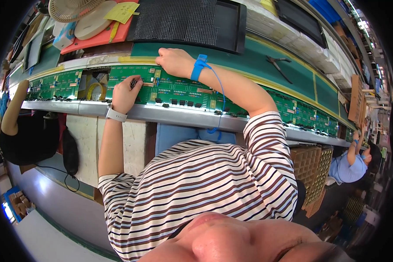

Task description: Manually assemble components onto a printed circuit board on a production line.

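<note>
Green circuit boards [185, 87] lie end to end along a line in front of me, with small parts and black blocks fitted on them. My left hand [125, 92], wearing a white watch, is curled over the board and holds several small black components [134, 83] between thumb and fingers. Further right and higher, my right hand [175, 62] is closed at the far edge of the board. Its fingertips press together; whatever they hold is hidden. A blue wrist strap [199, 67] with a cord circles my right wrist.
Beyond the boards stands a black tray [179, 22] with rows of small dark parts. Pliers [278, 67] lie on the green surface. A roll of yellow tape [96, 91] sits in a gap between boards. A metal rail [161, 112] runs along the near edge. Co-workers sit on both sides.
</note>
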